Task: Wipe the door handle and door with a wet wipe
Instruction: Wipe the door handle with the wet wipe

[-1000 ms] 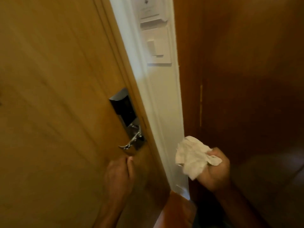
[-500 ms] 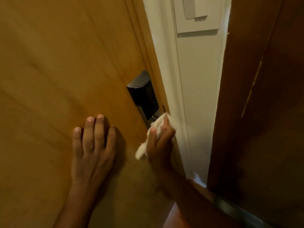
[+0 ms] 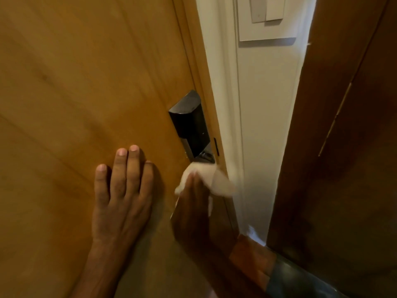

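Observation:
A light wooden door (image 3: 75,82) fills the left of the head view. Near its right edge sits a black lock plate (image 3: 190,125); the metal door handle below it is mostly hidden, with only its base (image 3: 205,157) showing. My right hand (image 3: 193,203) presses a crumpled white wet wipe (image 3: 214,177) over the handle just under the plate. My left hand (image 3: 122,194) lies flat on the door to the left of the handle, fingers spread and pointing up, holding nothing.
A white door frame and wall strip (image 3: 262,125) runs beside the door, with a white switch plate (image 3: 266,18) near the top. A dark brown wooden panel (image 3: 348,147) stands on the right. Reddish wooden floor (image 3: 247,252) shows at the bottom.
My right hand brought the wipe from the right onto the handle and now covers it. My left hand moved from below the handle to lie flat on the door.

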Demonstrator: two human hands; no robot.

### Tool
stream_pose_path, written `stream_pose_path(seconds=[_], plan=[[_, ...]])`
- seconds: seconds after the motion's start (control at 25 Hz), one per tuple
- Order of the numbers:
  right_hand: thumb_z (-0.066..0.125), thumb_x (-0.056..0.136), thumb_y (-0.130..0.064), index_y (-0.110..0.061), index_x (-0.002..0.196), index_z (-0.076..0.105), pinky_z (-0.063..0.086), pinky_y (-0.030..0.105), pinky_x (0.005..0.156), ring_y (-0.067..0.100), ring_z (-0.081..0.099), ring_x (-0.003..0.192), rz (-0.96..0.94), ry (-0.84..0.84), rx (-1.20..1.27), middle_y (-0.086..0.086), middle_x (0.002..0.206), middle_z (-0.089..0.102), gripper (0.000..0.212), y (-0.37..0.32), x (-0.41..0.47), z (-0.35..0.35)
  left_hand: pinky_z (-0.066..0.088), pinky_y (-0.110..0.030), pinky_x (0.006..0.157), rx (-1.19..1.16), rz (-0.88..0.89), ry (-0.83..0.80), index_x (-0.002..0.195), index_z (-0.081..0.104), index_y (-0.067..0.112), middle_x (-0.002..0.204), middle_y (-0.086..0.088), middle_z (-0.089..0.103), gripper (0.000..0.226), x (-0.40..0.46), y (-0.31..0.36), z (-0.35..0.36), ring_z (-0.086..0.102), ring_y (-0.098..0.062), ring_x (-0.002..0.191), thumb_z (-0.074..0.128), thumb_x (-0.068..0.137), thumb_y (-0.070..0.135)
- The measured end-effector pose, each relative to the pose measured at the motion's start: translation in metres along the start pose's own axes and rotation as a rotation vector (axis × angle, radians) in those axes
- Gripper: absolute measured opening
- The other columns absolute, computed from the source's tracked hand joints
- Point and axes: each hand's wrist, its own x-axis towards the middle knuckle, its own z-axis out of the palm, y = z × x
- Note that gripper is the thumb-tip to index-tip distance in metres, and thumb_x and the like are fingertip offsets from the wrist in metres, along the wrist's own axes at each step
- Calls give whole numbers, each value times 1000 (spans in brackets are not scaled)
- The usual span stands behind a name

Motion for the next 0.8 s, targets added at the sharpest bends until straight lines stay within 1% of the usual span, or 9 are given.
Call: stream_pose_path(seconds=[0.08,0.2,0.36,0.44,0.52,0.56,0.64,0.72,0.8], plan=[[62,89,-11,-1,121,64,56,34,92,24,67,113,209,14,262,11,119,72,33,-7,57,-4,14,-60,117,8,48,11,134,52,0,152,-33,35,39,-2,-2,-2,28,-48,140,35,102,14],[49,101,-23,-7,131,55,50,30,94,28,59,120,545,-43,386,11,130,62,35,-30,71,8,20,-60,113,25,71,-1,131,55,1,150,-33,40,37,1,-3,2,30,-48,139,37,102,14],[48,97,-50,-14,139,47,51,48,98,30,61,113,859,-152,846,11,126,60,55,-35,34,8,22,-60,112,78,72,30,129,57,3,149,-33,40,37,1,-1,3,30,-48,138,37,101,16],[45,95,-54,-13,143,42,53,49,96,31,59,115,867,-164,936,16,136,54,63,-29,31,10,24,-60,111,117,76,50,128,60,4,148,-33,44,36,0,-1,4,32,-48,137,40,101,16],[44,99,-48,-14,142,42,57,21,77,25,61,107,801,-86,738,17,138,53,55,-39,31,14,22,-60,112,105,69,33,129,60,4,149,-33,41,37,1,-2,5,30,-48,138,39,100,17],[45,100,-42,-15,143,40,50,7,77,25,61,110,802,108,803,17,141,51,51,-41,22,25,21,-61,112,86,64,38,129,59,3,151,-33,38,38,0,-2,6,29,-49,139,38,100,16],[56,97,-32,-12,148,35,35,17,100,37,57,122,772,197,862,23,144,48,59,-43,6,30,20,-61,112,46,45,51,130,58,2,152,-33,35,42,1,1,5,26,-49,139,34,101,22],[58,95,-27,-4,148,32,27,32,110,45,57,116,595,335,449,34,130,53,63,-33,-19,53,15,-59,115,-9,18,45,129,56,1,151,-33,36,59,3,4,4,26,-48,141,31,102,47],[35,107,-27,-15,154,15,16,17,118,32,42,130,540,267,411,30,145,36,53,-23,-16,60,15,-59,116,15,29,42,129,55,2,152,-32,35,60,1,3,7,25,-47,142,41,98,52]])
